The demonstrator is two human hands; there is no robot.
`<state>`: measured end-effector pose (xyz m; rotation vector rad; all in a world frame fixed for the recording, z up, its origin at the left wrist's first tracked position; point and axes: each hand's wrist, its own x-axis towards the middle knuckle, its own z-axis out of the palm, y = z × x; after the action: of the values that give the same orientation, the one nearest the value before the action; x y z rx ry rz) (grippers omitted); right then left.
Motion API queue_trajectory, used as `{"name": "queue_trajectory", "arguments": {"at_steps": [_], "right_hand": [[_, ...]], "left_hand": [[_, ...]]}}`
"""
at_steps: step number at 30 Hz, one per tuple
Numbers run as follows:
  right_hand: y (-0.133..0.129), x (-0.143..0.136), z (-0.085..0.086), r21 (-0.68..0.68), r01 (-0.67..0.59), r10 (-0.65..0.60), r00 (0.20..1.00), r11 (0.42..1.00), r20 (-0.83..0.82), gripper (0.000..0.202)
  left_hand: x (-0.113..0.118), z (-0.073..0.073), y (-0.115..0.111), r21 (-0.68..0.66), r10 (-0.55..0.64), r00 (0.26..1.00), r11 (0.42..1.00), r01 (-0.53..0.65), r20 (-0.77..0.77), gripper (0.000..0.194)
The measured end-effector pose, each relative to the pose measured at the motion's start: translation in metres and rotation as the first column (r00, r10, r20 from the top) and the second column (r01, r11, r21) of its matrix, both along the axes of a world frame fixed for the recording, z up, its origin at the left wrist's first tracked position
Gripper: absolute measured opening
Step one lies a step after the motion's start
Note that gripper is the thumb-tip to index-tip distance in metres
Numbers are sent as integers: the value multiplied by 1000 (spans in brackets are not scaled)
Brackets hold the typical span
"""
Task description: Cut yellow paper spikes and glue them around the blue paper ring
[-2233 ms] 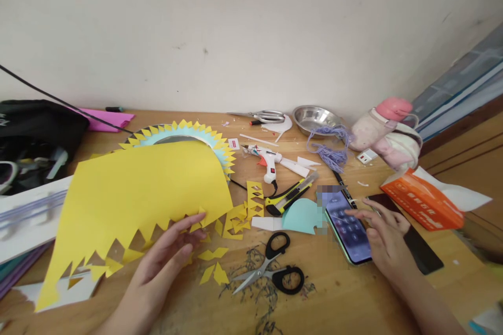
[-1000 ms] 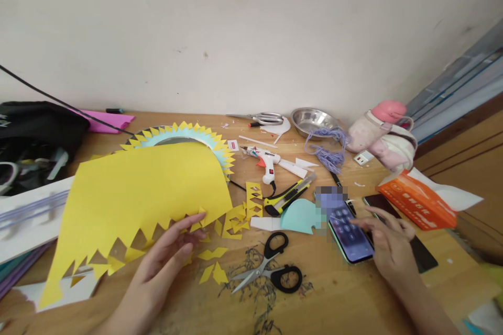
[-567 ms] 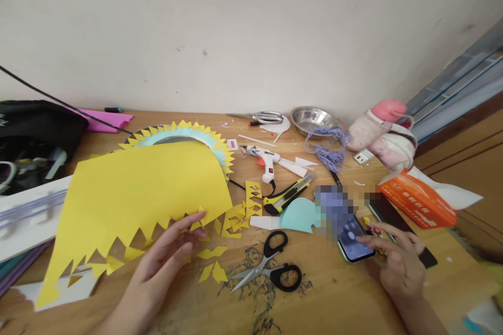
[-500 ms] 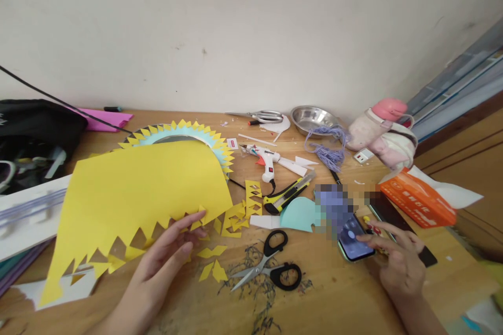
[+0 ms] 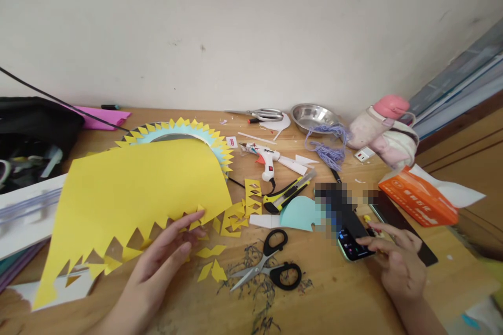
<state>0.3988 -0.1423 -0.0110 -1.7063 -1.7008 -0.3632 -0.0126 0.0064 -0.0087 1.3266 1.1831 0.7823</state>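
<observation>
My left hand (image 5: 165,256) rests at the lower edge of a big yellow paper sheet (image 5: 145,183) with zigzag cuts, fingers apart, the forefinger lying on its edge. Behind the sheet is a ring (image 5: 181,130) with yellow points and a light blue band. At the right, my right hand (image 5: 401,261) touches the lower end of a phone (image 5: 349,248) lying on the table, its fingers spread; the phone's upper part is pixelated. Black-handled scissors (image 5: 261,267) lie open between my hands, near yellow paper scraps (image 5: 236,217).
Further back are a glue gun (image 5: 268,159), a yellow cutter (image 5: 288,193), a light blue paper piece (image 5: 301,213), a steel bowl (image 5: 314,118) and purple yarn (image 5: 330,154). Rightwards stand a pink bottle (image 5: 377,120) and an orange packet (image 5: 418,199). A white board (image 5: 31,214) lies far left.
The phone screen has changed from a blue-grey picture to a dark display with small icons. Both hands stay nearly where they were, and the view has shifted slightly.
</observation>
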Motion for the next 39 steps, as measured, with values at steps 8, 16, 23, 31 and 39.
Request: {"name": "queue_trajectory", "arguments": {"at_steps": [8, 16, 23, 31, 39], "right_hand": [[0, -2, -3, 20, -123, 121, 988, 992, 93, 34], [-3, -4, 1, 23, -215, 210, 966, 976, 148, 25], [-3, -5, 1, 19, -187, 183, 975, 982, 125, 28], [5, -8, 8, 92, -249, 242, 967, 964, 75, 30], [2, -3, -4, 72, -71, 69, 997, 995, 31, 30]], "left_hand": [[-2, -3, 0, -17, 11, 1000, 1000, -11, -6, 43], [-2, -3, 0, -26, 3, 1000, 1000, -3, 5, 42], [-2, -5, 0, -27, 15, 1000, 1000, -14, 27, 40], [-4, -5, 0, -14, 6, 1000, 1000, -6, 23, 39], [-1, -3, 0, -28, 15, 999, 1000, -15, 32, 40]]}}
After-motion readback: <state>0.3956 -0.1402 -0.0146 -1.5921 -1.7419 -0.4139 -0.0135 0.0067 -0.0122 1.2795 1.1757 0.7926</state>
